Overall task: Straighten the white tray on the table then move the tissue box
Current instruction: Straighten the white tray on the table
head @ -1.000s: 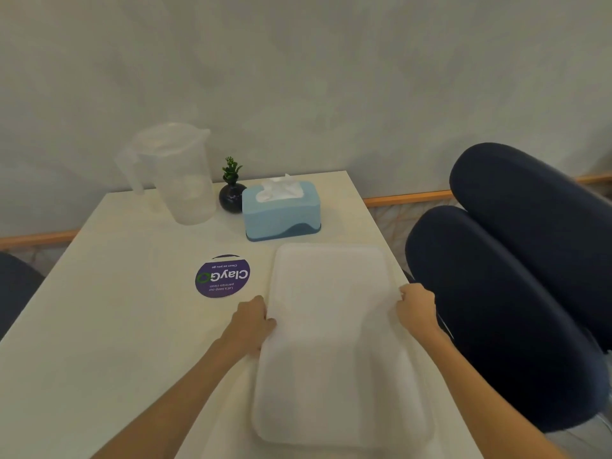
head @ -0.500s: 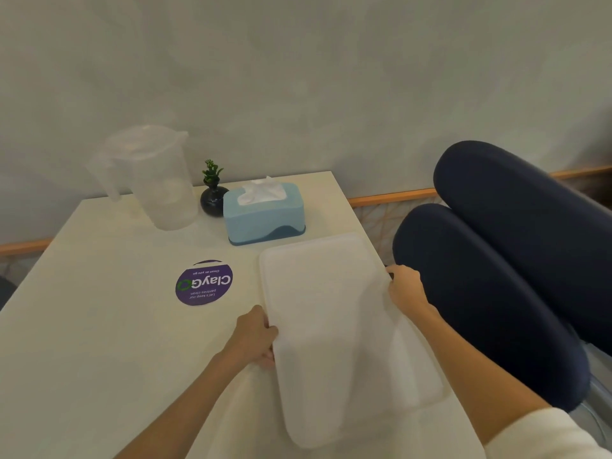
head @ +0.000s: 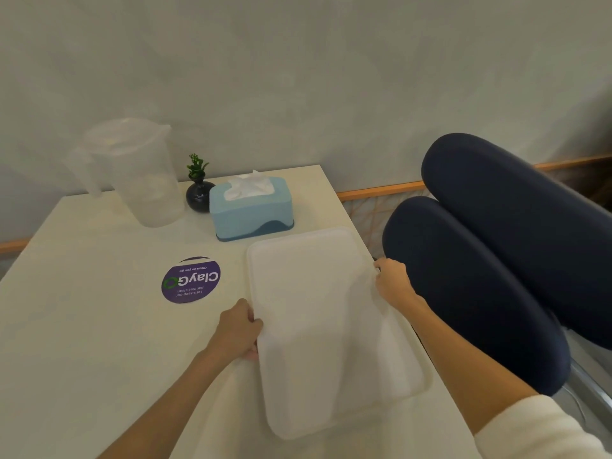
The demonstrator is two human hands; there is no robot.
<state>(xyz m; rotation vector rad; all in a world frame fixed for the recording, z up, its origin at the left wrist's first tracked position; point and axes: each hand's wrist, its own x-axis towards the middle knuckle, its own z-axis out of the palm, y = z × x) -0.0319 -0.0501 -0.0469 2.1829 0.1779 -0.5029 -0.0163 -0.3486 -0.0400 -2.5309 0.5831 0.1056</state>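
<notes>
Gripping the tray [head: 318, 313] on its long edges, both hands are closed on the rim: the left hand [head: 239, 330] curls its fingers around the left edge, and the right hand [head: 392, 282] pinches the right edge near the far corner. Between them the tray lies flat on the table [head: 82, 326], skewed, its near right corner past the table edge. It is smooth white plastic, rectangular with rounded corners. Just beyond its far end sits the tissue box [head: 251, 207], blue, rounded, with white tissue puffing from the top.
</notes>
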